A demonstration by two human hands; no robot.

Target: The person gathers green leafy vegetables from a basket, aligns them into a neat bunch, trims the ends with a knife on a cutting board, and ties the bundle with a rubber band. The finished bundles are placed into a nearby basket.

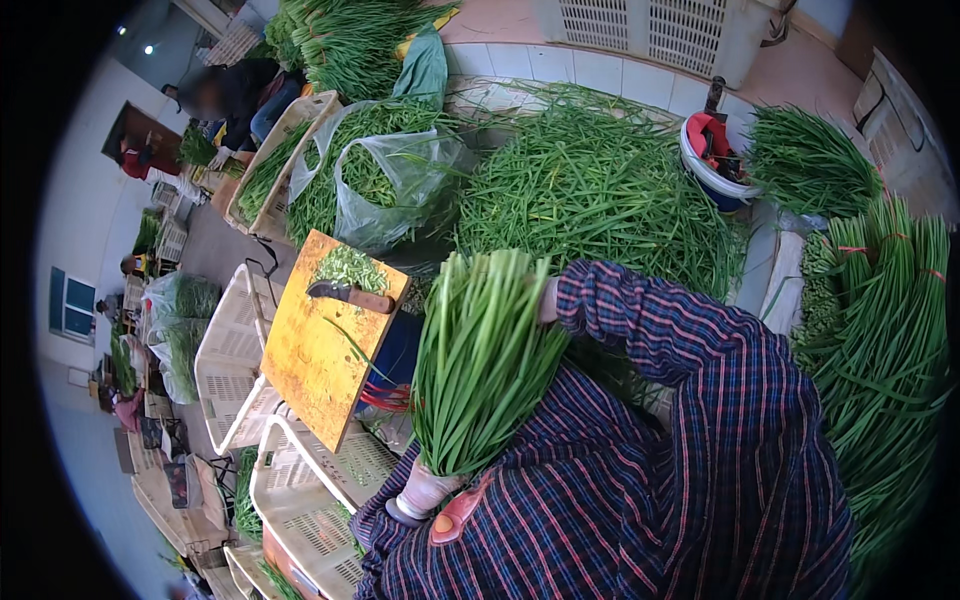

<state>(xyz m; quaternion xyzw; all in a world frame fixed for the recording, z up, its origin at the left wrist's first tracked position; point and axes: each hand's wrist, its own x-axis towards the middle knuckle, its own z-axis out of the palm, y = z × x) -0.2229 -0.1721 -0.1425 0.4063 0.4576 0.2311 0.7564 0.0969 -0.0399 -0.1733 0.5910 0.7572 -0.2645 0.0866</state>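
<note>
A thick bundle of garlic chives (484, 360) stands before my chest, its pale cut ends up and its leaf tips down. My left hand (426, 491), in a light glove, holds the leaf tips from below. Against the upper side of the bundle is my right hand (550, 300), mostly hidden by the leaves and the plaid sleeve. Beside the bundle, a yellow cutting board (315, 360) bears a small heap of chopped stem ends (349, 268). A knife (352, 295) with a wooden handle lies across the board next to the heap.
Loose chives (592, 195) form a wide pile beyond the bundle. A clear plastic bag (397, 187) of greens adjoins it. Plastic crates (319, 491) flank the board. A white bucket (712, 176) stands farther off, and banded chives (877, 322) lie at right. Co-workers (240, 97) work at left.
</note>
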